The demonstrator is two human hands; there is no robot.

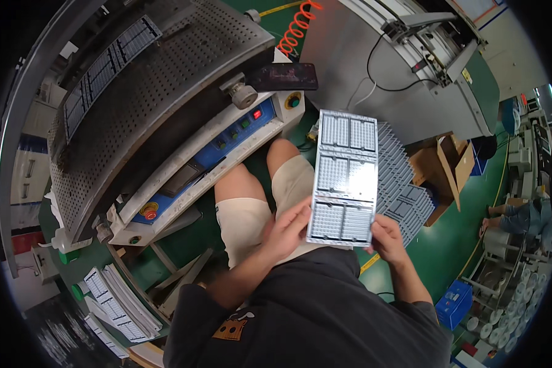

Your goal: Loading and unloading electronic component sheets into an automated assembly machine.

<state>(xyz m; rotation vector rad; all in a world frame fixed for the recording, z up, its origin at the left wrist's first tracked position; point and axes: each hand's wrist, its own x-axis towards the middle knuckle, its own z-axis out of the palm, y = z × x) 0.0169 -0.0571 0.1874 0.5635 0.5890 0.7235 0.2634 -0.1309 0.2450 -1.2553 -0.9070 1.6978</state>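
Note:
Both my hands hold a long, pale grey circuit board panel (347, 156) in front of me. Six dark-framed blocks of small dots cover it, and light glares off its middle. My left hand (288, 230) grips the lower left edge, and my right hand (387, 238) pinches the lower right corner; the fingers behind the panel are hidden. Just beyond it on the right, a stack of similar grey panels (398, 178) is piled at alternating angles. Similar panels (104, 70) lie on the perforated metal table (184, 61) of the machine at the left.
The machine's blue control strip (211, 150) carries buttons and a red knob (148, 213). A dark phone (285, 76) rests by its corner. An open cardboard box (438, 168) stands right of the stack. More panels (116, 306) stand at lower left. Another person (521, 218) is at far right.

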